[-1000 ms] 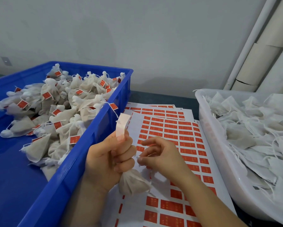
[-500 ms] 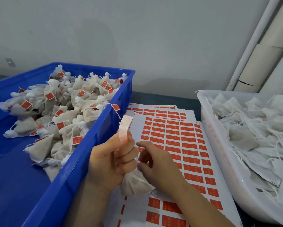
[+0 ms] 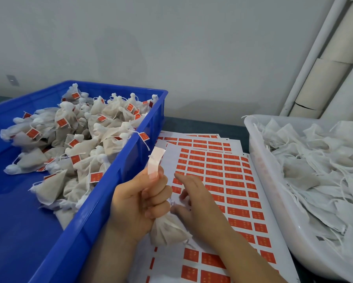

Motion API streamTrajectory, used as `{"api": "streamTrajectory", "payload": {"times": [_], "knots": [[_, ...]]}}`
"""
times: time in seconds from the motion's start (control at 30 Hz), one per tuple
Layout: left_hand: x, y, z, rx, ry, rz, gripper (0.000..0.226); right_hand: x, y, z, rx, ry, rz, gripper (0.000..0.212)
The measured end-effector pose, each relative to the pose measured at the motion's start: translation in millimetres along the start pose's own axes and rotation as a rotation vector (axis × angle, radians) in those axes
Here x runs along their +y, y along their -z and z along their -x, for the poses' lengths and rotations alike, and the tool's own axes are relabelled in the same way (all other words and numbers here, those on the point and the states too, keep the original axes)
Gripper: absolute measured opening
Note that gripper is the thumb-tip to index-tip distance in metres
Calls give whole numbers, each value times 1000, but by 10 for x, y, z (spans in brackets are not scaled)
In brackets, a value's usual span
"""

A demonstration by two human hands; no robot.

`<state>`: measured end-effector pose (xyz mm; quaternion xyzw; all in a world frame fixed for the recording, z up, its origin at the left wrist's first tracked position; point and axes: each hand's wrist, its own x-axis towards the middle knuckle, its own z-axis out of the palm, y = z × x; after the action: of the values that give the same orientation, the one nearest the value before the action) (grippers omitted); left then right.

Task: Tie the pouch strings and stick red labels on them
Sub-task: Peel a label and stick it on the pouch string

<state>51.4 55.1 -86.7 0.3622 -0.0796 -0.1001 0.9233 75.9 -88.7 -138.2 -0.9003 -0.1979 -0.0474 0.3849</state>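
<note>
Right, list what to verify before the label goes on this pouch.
1. Grip: the left hand holds the small beige fabric pouch by its neck. Ok.
2. String tied: the right hand is at the neck and the knot is hidden. Cannot tell.
3. Label ready: a pale pink strip stands up, pinched under the left thumb. Ok.
4. Spare labels: the white sheet of red rectangular labels lies under both hands. Ok.
5. Drop space: the blue plastic crate shows bare floor on its near side. Ok.
</note>
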Motion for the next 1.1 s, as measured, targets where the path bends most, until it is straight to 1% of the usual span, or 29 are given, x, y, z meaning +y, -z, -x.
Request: {"api": "streamTrajectory", "payload": {"times": [0.17, 0.3, 0.4, 0.43, 0.47, 0.5, 0.57, 0.6, 0.63, 0.67, 0.7, 0.77, 0.83, 0.87, 0.93, 1.0, 1.03, 1.1], "knots": [[12, 1, -5, 2, 7, -4, 50, 2, 129, -30, 102, -18, -272, 43], [6, 9, -22, -21, 38, -11, 49, -41, 244, -29, 220, -38, -338, 32], [7, 7, -29, -48, 77, -48, 43, -158, 395, -41, 310, -78, -427, 13], [3, -9, -28, -73, 92, -96, 35, -198, 467, -35, 309, -96, -482, 11], [-11, -27, -31, -93, 101, -171, 22, -228, 536, -20, 266, -96, -537, 21], [-30, -59, -33, -83, 108, -251, 11, -251, 598, 2, 177, -90, -595, 32], [-78, -91, -42, -24, 121, -368, 10, -305, 685, 64, -39, -109, -730, 53], [-101, -103, -48, 0, 122, -407, 9, -323, 712, 88, -118, -134, -792, 59], [-118, -129, -53, 25, 119, -444, 8, -331, 729, 108, -157, -156, -835, 64], [-139, -140, -58, 34, 115, -482, 9, -326, 738, 117, -160, -164, -842, 65], [-159, -153, -64, 48, 114, -522, 8, -331, 741, 122, -133, -175, -833, 61], [-192, -162, -82, 66, 114, -585, 6, -334, 740, 125, -39, -185, -809, 45], [-213, -162, -96, 62, 123, -600, 18, -334, 736, 125, 43, -182, -788, 37], [-214, -171, -97, 59, 127, -595, 20, -323, 731, 126, 76, -189, -782, 36], [-208, -186, -100, 41, 150, -557, 10, -323, 734, 133, 115, -214, -801, 34], [-200, -160, -102, 23, 177, -512, 24, -320, 761, 145, 137, -237, -884, 31], [-200, -151, -109, 17, 177, -478, 25, -307, 781, 152, 154, -249, -946, 26], [-194, -146, -116, 16, 187, -383, 16, -265, 822, 168, 193, -266, -1046, 18]]}}
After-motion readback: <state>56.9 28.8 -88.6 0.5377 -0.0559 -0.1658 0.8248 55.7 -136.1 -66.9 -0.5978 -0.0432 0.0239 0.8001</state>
